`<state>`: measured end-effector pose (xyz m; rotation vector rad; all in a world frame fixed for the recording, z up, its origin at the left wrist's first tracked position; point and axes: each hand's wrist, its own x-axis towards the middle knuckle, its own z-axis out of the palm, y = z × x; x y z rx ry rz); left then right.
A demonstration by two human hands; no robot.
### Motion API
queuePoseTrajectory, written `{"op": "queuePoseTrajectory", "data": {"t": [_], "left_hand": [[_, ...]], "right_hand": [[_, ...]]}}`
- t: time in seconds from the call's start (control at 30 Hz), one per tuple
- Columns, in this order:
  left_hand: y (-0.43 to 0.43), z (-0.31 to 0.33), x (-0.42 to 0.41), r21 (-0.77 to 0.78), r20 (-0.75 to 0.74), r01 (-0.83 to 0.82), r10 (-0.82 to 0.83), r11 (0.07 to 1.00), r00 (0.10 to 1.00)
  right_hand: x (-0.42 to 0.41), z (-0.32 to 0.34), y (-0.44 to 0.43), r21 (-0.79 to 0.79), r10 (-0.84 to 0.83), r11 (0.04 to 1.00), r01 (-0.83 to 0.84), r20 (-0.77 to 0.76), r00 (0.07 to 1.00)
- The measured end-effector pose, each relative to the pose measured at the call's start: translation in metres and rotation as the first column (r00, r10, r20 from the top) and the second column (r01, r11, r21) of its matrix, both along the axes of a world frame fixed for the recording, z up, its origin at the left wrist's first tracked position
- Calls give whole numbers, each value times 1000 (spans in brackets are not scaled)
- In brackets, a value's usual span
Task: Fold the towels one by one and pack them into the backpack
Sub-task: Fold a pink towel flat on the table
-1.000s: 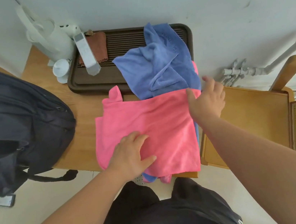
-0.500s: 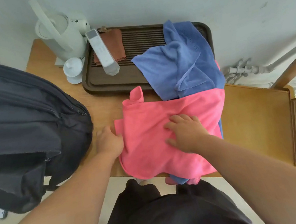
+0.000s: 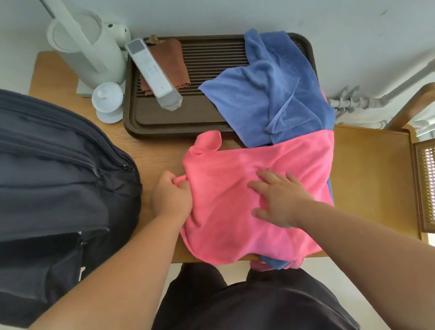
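A pink towel [image 3: 244,211] lies spread on the wooden table [image 3: 154,156], its near edge hanging over the front. My left hand [image 3: 172,195] grips the towel's left edge, fingers closed on a fold of cloth. My right hand [image 3: 280,198] lies flat on the towel's middle, fingers spread. A crumpled blue towel [image 3: 270,94] lies behind it, partly on the dark tray [image 3: 150,126]. More blue and pink cloth [image 3: 276,263] peeks out under the pink towel's front edge. The dark backpack [image 3: 34,189] stands at the left, its top compartment open.
On the tray lie a white remote [image 3: 153,73] and a brown cloth [image 3: 172,60]. A white kettle [image 3: 87,46] and a small white lidded cup [image 3: 106,99] stand at the back left. A wooden chair [image 3: 377,171] adjoins the table on the right.
My left hand moved from the towel's middle to its left edge and closed on it. My right hand came from the far right corner to the towel's middle.
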<state>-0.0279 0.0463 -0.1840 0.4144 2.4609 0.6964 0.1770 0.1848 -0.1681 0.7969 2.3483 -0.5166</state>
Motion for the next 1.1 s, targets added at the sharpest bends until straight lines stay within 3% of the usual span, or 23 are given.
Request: {"op": "queuePoseTrajectory", "data": {"t": [0.13,0.23,0.33,0.43,0.53,0.67,0.77,0.9,1.1], "left_hand": [[-16,28,14,228,47,-110,102,968,994],[-26,50,28,318,83,-59,34,946,996],[-34,68,39,411,146,-29,-34,911,989],[-39,88,50,484,175,-27,-66,875,982],[-41,108,62,545,203,-60,-63,836,977],[-46,115,65,552,172,-64,-38,832,984],[-49,115,64,512,87,-50,6,857,996],[-56,105,63,446,14,-17,12,895,1000],[-66,99,61,381,-35,-43,61,924,998]], "right_hand": [[-25,16,-1,71,-29,997,30,-11,1000],[-58,29,-6,3,-81,996,88,-362,929],[-86,40,-10,-23,51,997,-79,-573,818],[-98,52,-12,-45,200,967,-251,-477,856],[-96,60,-11,-70,237,952,-297,-446,863],[-86,60,0,217,371,926,-309,-369,852],[-78,60,18,348,270,922,-173,-252,929],[-80,60,39,212,48,977,-4,-204,978],[-120,78,36,25,8,1000,1,-342,940]]}}
